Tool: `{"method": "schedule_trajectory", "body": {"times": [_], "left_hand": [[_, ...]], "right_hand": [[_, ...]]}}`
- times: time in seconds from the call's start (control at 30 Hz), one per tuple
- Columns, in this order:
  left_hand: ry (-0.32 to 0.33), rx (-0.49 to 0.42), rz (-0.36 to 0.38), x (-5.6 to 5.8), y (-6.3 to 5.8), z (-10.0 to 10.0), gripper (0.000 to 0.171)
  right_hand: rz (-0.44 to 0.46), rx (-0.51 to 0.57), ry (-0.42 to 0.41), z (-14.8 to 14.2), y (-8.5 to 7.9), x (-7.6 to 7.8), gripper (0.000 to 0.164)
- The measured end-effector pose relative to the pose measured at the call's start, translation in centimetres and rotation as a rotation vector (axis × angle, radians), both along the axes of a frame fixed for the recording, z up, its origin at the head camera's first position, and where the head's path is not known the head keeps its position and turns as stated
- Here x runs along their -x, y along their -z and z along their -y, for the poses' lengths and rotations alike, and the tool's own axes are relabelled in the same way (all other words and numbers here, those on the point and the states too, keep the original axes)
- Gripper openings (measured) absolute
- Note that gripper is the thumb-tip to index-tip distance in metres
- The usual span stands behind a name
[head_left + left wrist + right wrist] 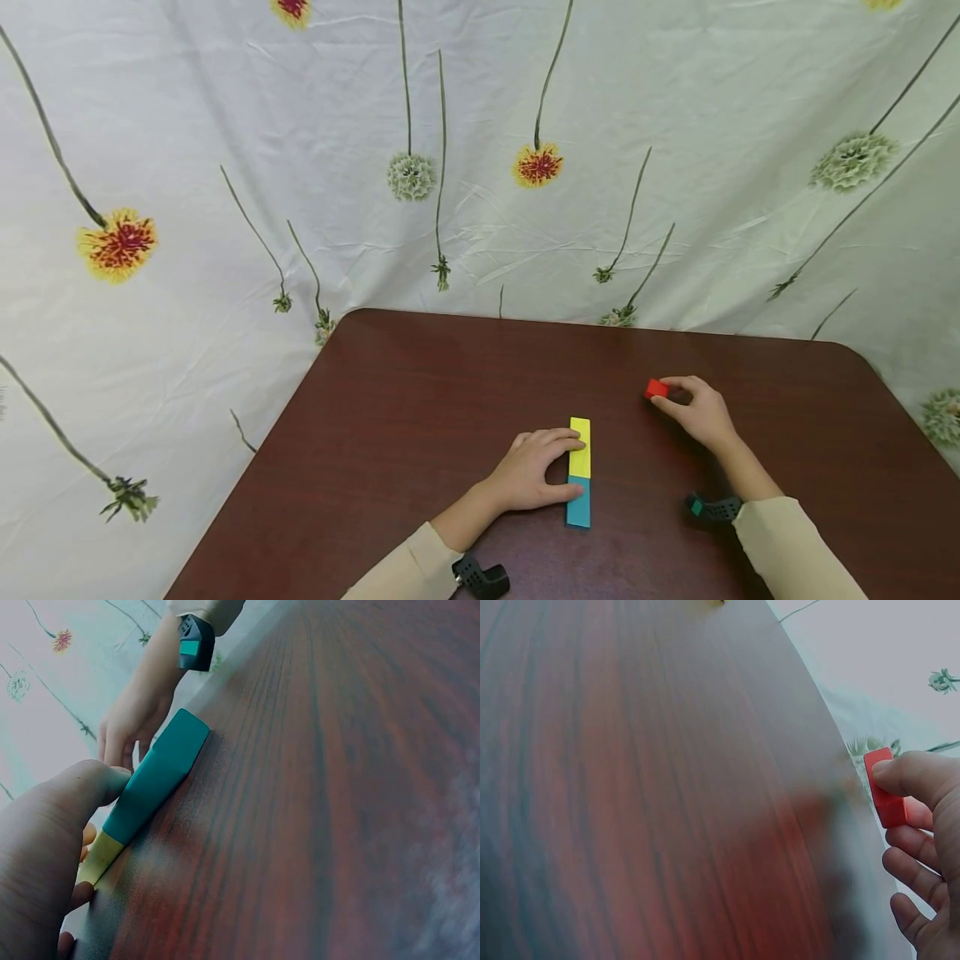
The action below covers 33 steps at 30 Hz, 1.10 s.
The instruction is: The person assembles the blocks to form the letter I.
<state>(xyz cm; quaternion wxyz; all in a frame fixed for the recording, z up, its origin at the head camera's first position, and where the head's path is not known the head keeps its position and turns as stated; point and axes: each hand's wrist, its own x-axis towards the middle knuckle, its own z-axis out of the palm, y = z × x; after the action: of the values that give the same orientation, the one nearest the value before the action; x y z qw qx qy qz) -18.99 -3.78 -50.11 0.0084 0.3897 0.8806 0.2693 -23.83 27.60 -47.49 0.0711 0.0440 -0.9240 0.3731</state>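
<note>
A yellow block (580,458) and a teal block (578,510) lie end to end on the table, forming one straight strip. My left hand (534,469) rests at the strip's left side, fingers over the yellow block and thumb on the teal one. In the left wrist view the thumb tip touches the edge of the teal block (154,780), while the yellow block (100,859) is partly hidden by fingers. Farther back and to the right, my right hand (701,410) pinches a small red block (885,787) between thumb and fingers.
The dark wooden table (420,383) has rounded far corners. Behind it hangs a white cloth (337,108) printed with flowers. Each wrist wears a black camera band, such as the right wristband (716,508).
</note>
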Motion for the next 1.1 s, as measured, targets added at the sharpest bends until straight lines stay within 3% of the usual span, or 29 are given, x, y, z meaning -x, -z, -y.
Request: {"method": "schedule_trajectory", "body": {"times": [1.1], "left_hand": [[0.005, -0.010, -0.009, 0.0, -0.1, 0.0, 0.058]], "right_hand": [[-0.010, 0.017, -0.076, 4.3, 0.3, 1.2, 0.044]]}}
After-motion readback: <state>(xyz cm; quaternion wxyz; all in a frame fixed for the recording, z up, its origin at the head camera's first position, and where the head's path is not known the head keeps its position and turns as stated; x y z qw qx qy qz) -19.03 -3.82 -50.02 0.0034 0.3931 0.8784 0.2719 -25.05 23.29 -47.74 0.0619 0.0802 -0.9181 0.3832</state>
